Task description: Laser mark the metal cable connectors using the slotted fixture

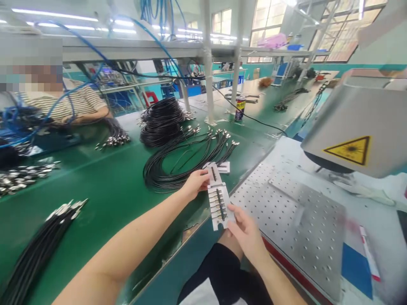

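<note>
A hinged metal fixture [226, 195] with a row of slots is held up between my hands, over the table's front edge. Small metal pieces seem to lie side by side in its slots. My left hand [197, 183] grips the fixture's far, narrower flap with fingers and thumb. Around the near right edge my right hand [246, 231] is closed, thumb below and fingers at the side. Just beyond the fixture, a second pale metal plate [224, 167] rests on the green table by the tips of a looped bundle of black cables [159, 176].
A perforated metal plate [299, 220] lies at right beneath a grey machine head [359, 123] with a yellow warning sign. Coiled black cables [162, 120], a can [240, 108] and another cable bundle [41, 241] are on the green table [111, 182]. A co-worker [85, 99] sits across at left.
</note>
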The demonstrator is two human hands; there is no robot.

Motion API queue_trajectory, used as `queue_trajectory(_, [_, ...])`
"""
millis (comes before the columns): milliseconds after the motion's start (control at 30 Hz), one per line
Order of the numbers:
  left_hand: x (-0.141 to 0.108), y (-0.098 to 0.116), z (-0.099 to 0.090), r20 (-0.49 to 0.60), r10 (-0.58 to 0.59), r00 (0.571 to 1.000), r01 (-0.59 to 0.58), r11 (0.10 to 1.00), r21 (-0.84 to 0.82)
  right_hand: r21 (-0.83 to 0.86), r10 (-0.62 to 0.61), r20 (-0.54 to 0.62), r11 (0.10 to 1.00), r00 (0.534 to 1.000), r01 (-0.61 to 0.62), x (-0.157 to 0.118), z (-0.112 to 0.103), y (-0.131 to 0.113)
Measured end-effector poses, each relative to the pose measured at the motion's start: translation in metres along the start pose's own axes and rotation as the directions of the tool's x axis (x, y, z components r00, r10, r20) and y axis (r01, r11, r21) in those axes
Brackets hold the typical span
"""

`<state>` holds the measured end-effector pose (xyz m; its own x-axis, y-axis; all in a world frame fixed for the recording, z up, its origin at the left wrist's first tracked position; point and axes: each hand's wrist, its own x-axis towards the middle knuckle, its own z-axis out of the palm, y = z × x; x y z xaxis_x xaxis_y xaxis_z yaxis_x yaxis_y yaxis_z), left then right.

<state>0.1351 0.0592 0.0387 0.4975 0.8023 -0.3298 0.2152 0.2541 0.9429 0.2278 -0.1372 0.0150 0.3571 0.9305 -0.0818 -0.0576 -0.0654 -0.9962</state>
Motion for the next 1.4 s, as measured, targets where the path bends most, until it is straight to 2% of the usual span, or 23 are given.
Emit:
queue_trajectory(100, [0.011, 0.009, 0.036, 0.114, 0.056, 0.992, -0.072, 0.988, 0.138, -0.245, -0.065, -0.004, 0.968, 0.998, 0.062, -0.008, -0.036, 0.005])
queue_trajectory(167, [0.021, 0.011, 0.066, 0.162, 0.111, 0.981, -0.153, 0.947, 0.281, -0.402, -0.064, -0.015, 0.914, 0.998, 0.053, -0.011, -0.062, 0.008])
queue_trajectory(267, [0.041, 0.011, 0.107, 0.165, 0.166, 0.972, -0.224, 0.867, 0.445, -0.594, 0.0, -0.028, 0.804, 1.0, -0.017, -0.009, -0.097, 0.006])
queue_trajectory(367, [0.06, 0.011, 0.135, 0.145, 0.221, 0.964, -0.263, 0.76, 0.595, -0.739, 0.07, -0.037, 0.67, 0.997, -0.074, 0.0, -0.119, 0.0])
queue_trajectory(467, [0.073, 0.012, 0.145, 0.119, 0.267, 0.956, -0.269, 0.644, 0.716, -0.837, 0.078, -0.014, 0.544, 0.997, -0.054, 0.009, -0.129, -0.001])
queue_trajectory(633, [0.08, 0.013, 0.145, 0.114, 0.265, 0.957, -0.24, 0.509, 0.827, -0.939, 0.056, 0.056, 0.341, 0.997, 0.034, 0.013, -0.132, 0.011])
queue_trajectory(767, [0.078, 0.012, 0.147, 0.117, 0.276, 0.954, -0.236, 0.453, 0.859, -0.963, 0.03, 0.105, 0.252, 0.994, 0.094, 0.013, -0.131, 0.02])
queue_trajectory(900, [0.074, 0.006, 0.148, 0.084, 0.342, 0.936, -0.241, 0.447, 0.861, -0.972, -0.043, 0.118, 0.198, 0.992, 0.124, 0.013, -0.131, 0.025])
queue_trajectory(967, [0.072, 0.003, 0.143, 0.086, 0.395, 0.915, -0.293, 0.501, 0.815, -0.973, -0.106, 0.129, 0.179, 0.986, 0.146, 0.013, -0.132, 0.029])
queue_trajectory(1033, [0.068, 0.0, 0.13, 0.1, 0.441, 0.892, -0.374, 0.596, 0.71, -0.968, -0.192, 0.15, 0.171, 0.97, 0.184, 0.012, -0.134, 0.035])
queue_trajectory(1100, [0.058, -0.001, 0.107, 0.107, 0.498, 0.861, -0.453, 0.653, 0.607, -0.958, -0.306, 0.175, 0.166, 0.936, 0.234, 0.012, -0.137, 0.041])
queue_trajectory(1133, [0.051, 0.0, 0.092, 0.115, 0.54, 0.834, -0.496, 0.641, 0.586, -0.951, -0.372, 0.19, 0.158, 0.909, 0.264, 0.011, -0.139, 0.043])
queue_trajectory(1200, [0.033, 0.002, 0.055, 0.143, 0.646, 0.75, -0.577, 0.532, 0.619, -0.935, -0.497, 0.223, 0.135, 0.838, 0.329, 0.011, -0.142, 0.047])
queue_trajectory(1267, [0.012, 0.002, 0.012, 0.182, 0.732, 0.656, -0.602, 0.363, 0.712, -0.917, -0.588, 0.258, 0.101, 0.767, 0.386, 0.011, -0.144, 0.049])
queue_trajectory(1333, [-0.007, -0.001, -0.031, 0.172, 0.792, 0.586, -0.531, 0.215, 0.82, -0.903, -0.64, 0.288, 0.064, 0.712, 0.424, 0.011, -0.145, 0.05])
queue_trajectory(1400, [-0.021, -0.008, -0.07, 0.129, 0.83, 0.542, -0.407, 0.125, 0.905, -0.897, -0.67, 0.314, 0.023, 0.673, 0.442, 0.011, -0.146, 0.052])
